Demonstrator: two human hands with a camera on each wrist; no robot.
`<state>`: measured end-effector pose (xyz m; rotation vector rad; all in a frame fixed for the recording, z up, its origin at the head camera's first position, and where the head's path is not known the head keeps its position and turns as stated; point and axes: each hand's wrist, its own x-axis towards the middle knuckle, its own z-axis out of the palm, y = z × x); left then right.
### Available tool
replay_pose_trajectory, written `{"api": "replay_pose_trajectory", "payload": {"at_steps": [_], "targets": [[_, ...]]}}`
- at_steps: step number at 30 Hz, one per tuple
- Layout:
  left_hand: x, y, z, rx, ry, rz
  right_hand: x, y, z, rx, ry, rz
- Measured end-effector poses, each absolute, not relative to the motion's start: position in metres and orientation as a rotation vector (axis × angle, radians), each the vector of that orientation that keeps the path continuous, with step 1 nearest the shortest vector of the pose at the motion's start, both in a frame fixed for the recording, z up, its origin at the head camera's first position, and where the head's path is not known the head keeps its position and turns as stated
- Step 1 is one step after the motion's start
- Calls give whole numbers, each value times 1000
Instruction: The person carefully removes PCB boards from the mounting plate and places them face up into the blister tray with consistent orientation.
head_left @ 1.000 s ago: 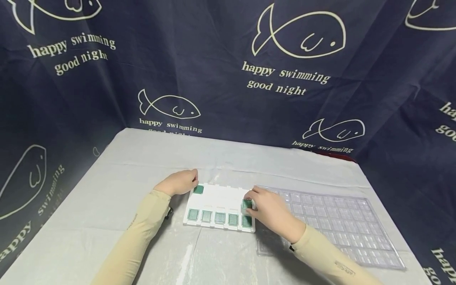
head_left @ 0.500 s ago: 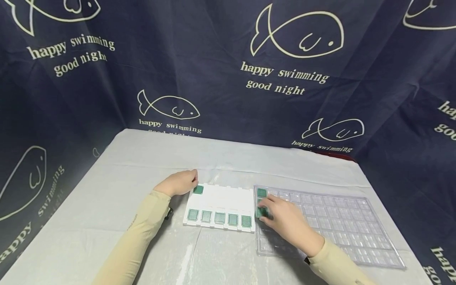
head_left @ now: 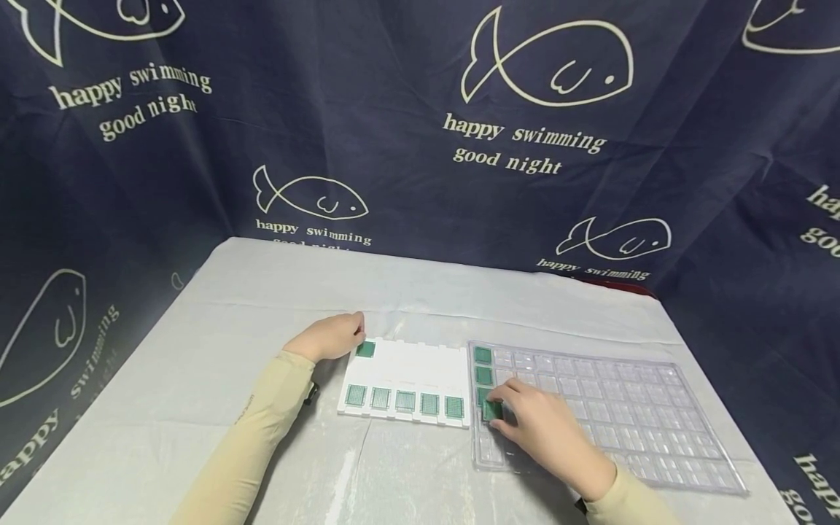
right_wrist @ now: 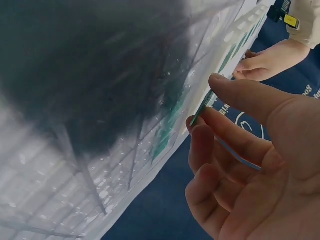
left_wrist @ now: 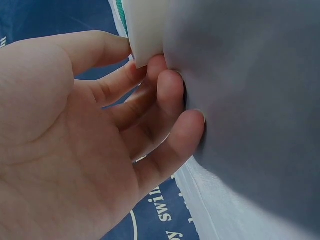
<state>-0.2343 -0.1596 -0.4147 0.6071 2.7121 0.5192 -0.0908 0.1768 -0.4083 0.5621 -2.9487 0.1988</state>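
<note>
In the head view my left hand (head_left: pixel 330 335) is at the far left corner of a white tray (head_left: pixel 410 367). The left wrist view shows its thumb and fingertips pinching the corner of the white tray (left_wrist: pixel 145 32). My right hand (head_left: pixel 547 430) pinches a small green circuit board (head_left: pixel 491 410) above the left column of a clear compartment tray (head_left: pixel 656 415). In the right wrist view that circuit board (right_wrist: pixel 201 107) is tilted between thumb and fingers. Behind it, three green boards (head_left: pixel 483 355) lie in the clear tray's left column, the nearest partly hidden.
Several green boards (head_left: pixel 405 401) line the white tray's near row, and one more board (head_left: pixel 365 349) lies in its far left corner. Both trays stand side by side on a white-covered table (head_left: pixel 262 292). A dark blue curtain (head_left: pixel 407 109) with fish prints hangs behind.
My right hand has carried a green board from the white tray's right end to the clear tray, then nearer along its left column. My left hand stays at the white tray's corner.
</note>
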Motion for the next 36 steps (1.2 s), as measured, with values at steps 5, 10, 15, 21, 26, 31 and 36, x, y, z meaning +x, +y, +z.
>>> {"api": "replay_pose_trajectory", "payload": {"at_steps": [5,10,15,21,26,31,36], "targets": [[-233,-160,-414,605,2716,511,-86,177,-413,562,-2973,198],[-235,-160,-417,604,2717,506,-83,175,-417,560,-3007,210],[-236,-161,-419,600,2718,497,-84,173,-417,566,-3017,216],[-236,-161,-418,607,2715,496,-85,173,-416,578,-2992,223],[-237,-160,-418,607,2717,498,-86,174,-415,597,-2987,222],[-237,-160,-419,601,2718,501,-86,175,-416,611,-2980,234],[-236,-161,-418,603,2715,511,-87,176,-417,603,-2990,245]]}}
